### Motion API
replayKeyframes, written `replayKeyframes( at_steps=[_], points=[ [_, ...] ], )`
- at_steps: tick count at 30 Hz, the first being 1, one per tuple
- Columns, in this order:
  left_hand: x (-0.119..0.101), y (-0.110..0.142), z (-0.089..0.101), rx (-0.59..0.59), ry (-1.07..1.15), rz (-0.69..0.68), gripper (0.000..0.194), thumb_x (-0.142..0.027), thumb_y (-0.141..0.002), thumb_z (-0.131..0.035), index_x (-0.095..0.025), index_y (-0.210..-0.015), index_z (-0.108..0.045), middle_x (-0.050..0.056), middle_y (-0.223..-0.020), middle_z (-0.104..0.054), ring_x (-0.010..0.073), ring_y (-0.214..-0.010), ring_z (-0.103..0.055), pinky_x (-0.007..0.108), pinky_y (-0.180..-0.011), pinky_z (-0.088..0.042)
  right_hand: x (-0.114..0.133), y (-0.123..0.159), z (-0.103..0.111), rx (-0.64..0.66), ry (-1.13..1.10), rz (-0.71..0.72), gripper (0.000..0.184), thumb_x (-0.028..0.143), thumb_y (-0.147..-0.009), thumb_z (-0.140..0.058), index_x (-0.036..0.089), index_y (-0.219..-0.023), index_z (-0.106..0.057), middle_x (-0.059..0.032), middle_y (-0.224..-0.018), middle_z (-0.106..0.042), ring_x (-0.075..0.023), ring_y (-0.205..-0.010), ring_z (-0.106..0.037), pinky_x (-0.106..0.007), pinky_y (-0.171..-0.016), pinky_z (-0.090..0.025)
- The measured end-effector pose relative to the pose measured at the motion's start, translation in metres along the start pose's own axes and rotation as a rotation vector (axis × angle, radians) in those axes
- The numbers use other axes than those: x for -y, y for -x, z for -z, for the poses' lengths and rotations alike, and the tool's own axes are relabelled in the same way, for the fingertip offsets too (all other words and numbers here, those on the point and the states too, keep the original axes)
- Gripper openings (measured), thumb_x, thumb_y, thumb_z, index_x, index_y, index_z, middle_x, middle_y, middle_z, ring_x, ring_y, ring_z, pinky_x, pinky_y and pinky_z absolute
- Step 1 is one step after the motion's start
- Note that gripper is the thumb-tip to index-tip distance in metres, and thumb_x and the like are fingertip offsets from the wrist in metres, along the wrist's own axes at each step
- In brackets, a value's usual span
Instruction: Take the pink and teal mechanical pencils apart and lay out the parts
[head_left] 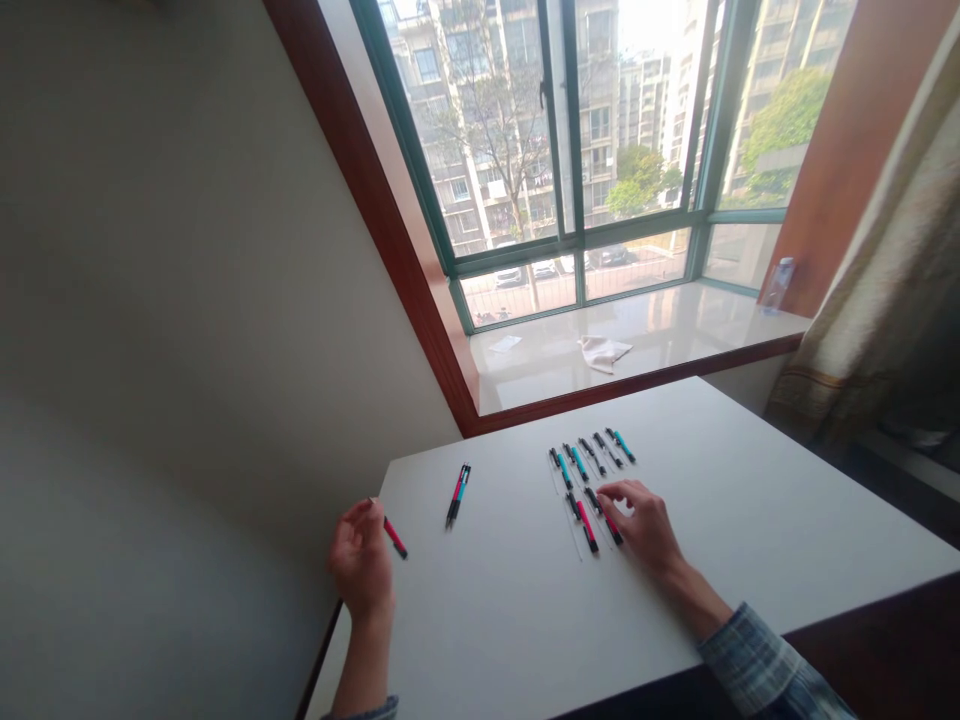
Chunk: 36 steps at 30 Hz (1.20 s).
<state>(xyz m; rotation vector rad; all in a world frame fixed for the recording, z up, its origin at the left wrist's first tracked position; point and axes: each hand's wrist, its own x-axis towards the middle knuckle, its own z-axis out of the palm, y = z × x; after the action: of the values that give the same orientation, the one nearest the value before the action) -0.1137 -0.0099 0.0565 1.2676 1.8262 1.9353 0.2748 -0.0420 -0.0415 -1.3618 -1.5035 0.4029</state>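
On the left side of the white table [495, 590], my left hand [364, 555] is raised with its fingers closed in a pinch. A red pen piece with a black end [396, 538] slants out from behind that thumb. At the right, my right hand [641, 520] pinches the upper end of a red pen barrel [613, 527] lying on the table. A black pen part [592, 499] lies right by its fingertips. Left of it are another red barrel [587, 527], a black part [573, 506] and a thin clear refill [574, 530].
Behind my right hand lies a row of pen parts, with turquoise barrels [565, 470] and black pieces [587, 450]. Pens with red and turquoise [458, 496] lie together at left. A cloth [602, 352] and a clear bottle [780, 284] are on the windowsill [525, 390].
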Motion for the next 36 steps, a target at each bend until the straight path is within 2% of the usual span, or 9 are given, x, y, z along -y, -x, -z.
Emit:
replayKeyframes(
  at_steps=[3,6,9,14,18,22,26,31,36],
  points=[
    [-0.026,0.018,-0.017,0.2,0.1,-0.078,0.033,-0.047,-0.09,-0.062,-0.019,-0.107,-0.063,0.003,-0.092,-0.07,0.0164,-0.074,-0.067,0.03,-0.072,-0.056,0.001,-0.001,-0.001,-0.011,-0.006,0.002,0.021,0.039,-0.096,-0.061,0.024,-0.093,-0.075,-0.007,-0.091,-0.075,-0.0254,-0.085,-0.064,-0.035,-0.072,-0.049],
    [-0.043,0.057,-0.041,0.436,-0.022,-0.213,0.028,-0.044,-0.097,-0.056,-0.021,-0.11,-0.067,0.002,-0.083,-0.069,0.0151,-0.064,-0.063,0.026,-0.063,-0.054,0.004,-0.001,0.001,-0.037,-0.032,-0.003,0.023,0.041,-0.096,-0.061,0.023,-0.091,-0.073,-0.0056,-0.088,-0.073,-0.0231,-0.082,-0.062,-0.033,-0.072,-0.048],
    [-0.047,0.103,-0.067,0.648,-0.11,-0.436,0.021,-0.036,-0.1,-0.054,-0.023,-0.107,-0.069,0.006,-0.098,-0.072,0.019,-0.083,-0.069,0.028,-0.075,-0.055,0.008,-0.001,0.003,-0.084,-0.047,-0.025,0.032,0.046,-0.098,-0.057,0.021,-0.078,-0.063,-0.002,-0.074,-0.064,-0.0192,-0.072,-0.056,-0.03,-0.069,-0.044],
    [-0.043,0.153,-0.103,0.834,-0.155,-0.54,0.016,-0.027,-0.103,-0.049,-0.022,-0.105,-0.064,0.004,-0.088,-0.072,0.0162,-0.071,-0.066,0.027,-0.069,-0.054,0.009,0.001,0.002,-0.088,-0.037,-0.019,0.048,0.048,-0.103,-0.044,0.022,-0.064,-0.038,0.0039,-0.06,-0.041,-0.0142,-0.058,-0.041,-0.027,-0.059,-0.033],
    [-0.036,0.16,-0.114,0.888,-0.149,-0.625,0.018,-0.028,-0.103,-0.049,-0.022,-0.106,-0.066,0.005,-0.092,-0.075,0.0196,-0.084,-0.071,0.03,-0.076,-0.056,0.006,0.001,0.001,-0.029,-0.024,0.015,0.052,0.048,-0.104,-0.041,0.022,-0.06,-0.033,0.0041,-0.056,-0.037,-0.014,-0.057,-0.039,-0.028,-0.059,-0.032],
    [-0.023,0.151,-0.111,0.822,-0.178,-0.553,0.022,-0.029,-0.104,-0.048,-0.024,-0.116,-0.067,0.006,-0.105,-0.076,0.0202,-0.091,-0.072,0.032,-0.082,-0.057,-0.002,-0.002,0.002,-0.128,0.092,-0.109,0.05,0.049,-0.103,-0.043,0.022,-0.061,-0.044,0.0014,-0.059,-0.049,-0.0155,-0.059,-0.044,-0.029,-0.061,-0.034],
    [-0.012,0.148,-0.109,0.747,-0.258,-0.514,0.022,-0.029,-0.103,-0.05,-0.023,-0.111,-0.069,0.007,-0.102,-0.076,0.0225,-0.093,-0.072,0.037,-0.085,-0.058,-0.009,-0.005,0.002,-0.056,0.161,-0.135,0.038,0.046,-0.099,-0.049,0.022,-0.074,-0.063,-0.0048,-0.075,-0.065,-0.0202,-0.068,-0.055,-0.032,-0.069,-0.041],
    [-0.009,0.149,-0.11,0.752,-0.259,-0.547,0.025,-0.03,-0.103,-0.05,-0.023,-0.114,-0.071,0.008,-0.1,-0.076,0.0229,-0.09,-0.071,0.037,-0.082,-0.058,-0.008,-0.002,0.004,-0.034,0.129,-0.109,0.019,0.033,-0.091,-0.055,0.021,-0.094,-0.07,-0.0061,-0.087,-0.068,-0.0225,-0.077,-0.059,-0.035,-0.076,-0.048],
    [-0.009,0.146,-0.109,0.73,-0.295,-0.536,0.024,-0.029,-0.102,-0.052,-0.023,-0.114,-0.072,0.007,-0.097,-0.075,0.0226,-0.086,-0.069,0.037,-0.077,-0.056,-0.002,0.002,0.009,0.07,0.092,-0.035,0.046,0.019,-0.079,-0.056,0.024,-0.124,-0.061,-0.0083,-0.122,-0.064,-0.0266,-0.11,-0.06,-0.042,-0.095,-0.051]
  ],
)
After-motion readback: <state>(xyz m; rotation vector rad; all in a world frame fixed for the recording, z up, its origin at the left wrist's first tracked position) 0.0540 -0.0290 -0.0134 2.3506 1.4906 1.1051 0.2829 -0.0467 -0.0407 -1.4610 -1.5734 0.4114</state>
